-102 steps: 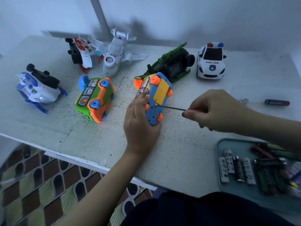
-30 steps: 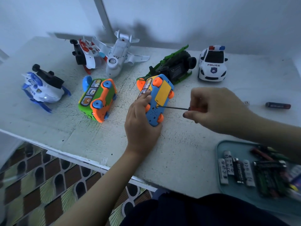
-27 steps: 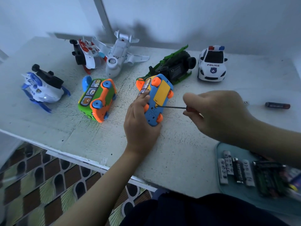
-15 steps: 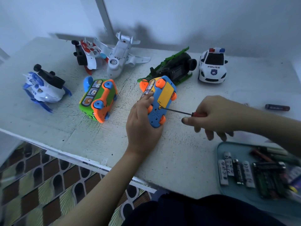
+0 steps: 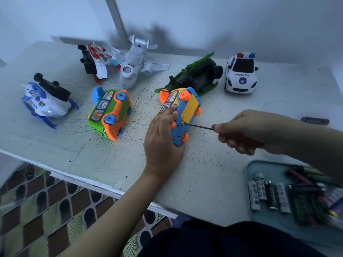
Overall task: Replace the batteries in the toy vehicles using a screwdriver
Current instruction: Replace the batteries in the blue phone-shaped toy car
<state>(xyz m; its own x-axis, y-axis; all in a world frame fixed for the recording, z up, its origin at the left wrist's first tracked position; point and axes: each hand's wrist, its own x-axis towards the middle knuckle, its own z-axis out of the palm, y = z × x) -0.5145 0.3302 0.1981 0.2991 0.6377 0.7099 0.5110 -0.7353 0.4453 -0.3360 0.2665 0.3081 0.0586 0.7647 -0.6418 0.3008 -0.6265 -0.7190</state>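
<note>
Left hand grips blue toy bus; right hand clenches screwdriver, tip at bus underside.

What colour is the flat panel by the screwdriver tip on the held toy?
The panel is yellow, seen best in the head view.

You can read one word for sure: POLICE, in dark capitals across the hood of the white police car at the far right of the table, with a small shield badge just below it, its detail too fine to make out. The overturned green-and-black vehicle bears a small pale mark on its dark underside, possibly CE. The white batteries in the tray carry dark print, too blurred to read.
</note>
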